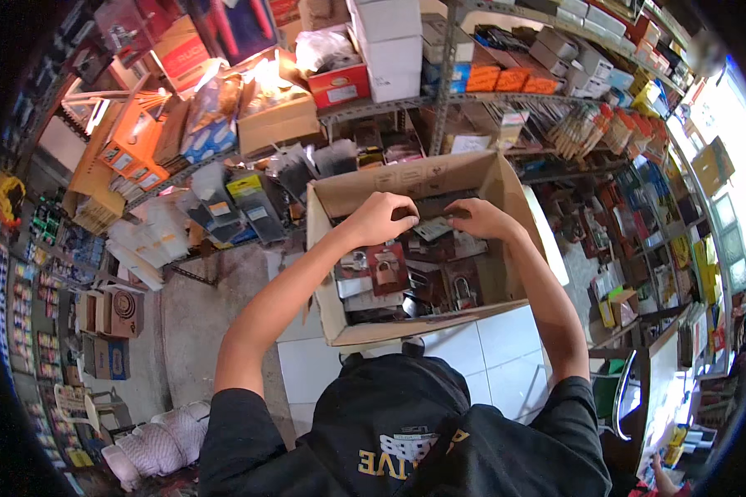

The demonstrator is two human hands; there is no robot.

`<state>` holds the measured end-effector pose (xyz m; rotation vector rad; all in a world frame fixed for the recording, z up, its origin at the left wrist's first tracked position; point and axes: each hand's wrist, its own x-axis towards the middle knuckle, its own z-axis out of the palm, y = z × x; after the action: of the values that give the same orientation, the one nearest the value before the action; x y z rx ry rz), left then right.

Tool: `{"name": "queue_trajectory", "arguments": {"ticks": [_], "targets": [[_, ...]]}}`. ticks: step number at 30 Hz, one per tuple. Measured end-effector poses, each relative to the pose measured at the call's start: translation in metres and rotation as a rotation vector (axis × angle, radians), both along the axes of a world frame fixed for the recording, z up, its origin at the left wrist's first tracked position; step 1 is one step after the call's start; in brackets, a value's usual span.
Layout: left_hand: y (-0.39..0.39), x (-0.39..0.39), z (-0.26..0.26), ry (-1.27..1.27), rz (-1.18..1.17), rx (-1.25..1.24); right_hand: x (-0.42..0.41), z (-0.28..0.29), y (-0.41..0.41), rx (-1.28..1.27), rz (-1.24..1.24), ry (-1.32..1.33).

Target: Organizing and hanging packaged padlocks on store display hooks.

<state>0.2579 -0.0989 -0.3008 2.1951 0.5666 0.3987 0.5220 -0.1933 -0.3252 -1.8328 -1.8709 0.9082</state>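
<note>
An open cardboard box (pixel 410 180) stands before me, holding several carded padlocks and other packaged hardware. My left hand (pixel 382 217) is over the box's left half, fingers curved with a gap between thumb and forefinger. Across from it, my right hand (pixel 482 217) has its thumb and fingers apart near a pale card (pixel 432 228) that lies between the hands. Neither hand visibly holds anything. Nearer to me lie a brass-coloured padlock on a red card (pixel 386 271) and a silver padlock (pixel 464 293). The lower layers are hidden.
Metal shelves with boxes (pixel 388 50) and bagged goods rise beyond the box. Bundled paintbrushes (pixel 581 130) hang at the right. A rope roll (pixel 161 438) lies at lower left, a green chair (pixel 612 391) stands at lower right. Another person's hand (pixel 662 475) shows there.
</note>
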Motion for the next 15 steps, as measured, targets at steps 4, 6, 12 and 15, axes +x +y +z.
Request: {"name": "queue_trajectory", "arguments": {"ticks": [4, 6, 12, 15], "targets": [[0.001, 0.038, -0.055, 0.159, -0.128, 0.020, 0.036, -0.057, 0.000, -0.060, 0.088, -0.257], [0.001, 0.055, -0.084, 0.303, -0.148, 0.061, 0.047, -0.075, 0.001, -0.144, 0.074, -0.266], [0.010, 0.100, -0.187, 0.437, 0.123, -0.253, 0.056, -0.139, 0.018, -0.270, 0.058, -0.399], [-0.002, 0.102, -0.204, 0.464, 0.233, -0.138, 0.025, -0.143, 0.019, -0.286, 0.054, -0.451]]}}
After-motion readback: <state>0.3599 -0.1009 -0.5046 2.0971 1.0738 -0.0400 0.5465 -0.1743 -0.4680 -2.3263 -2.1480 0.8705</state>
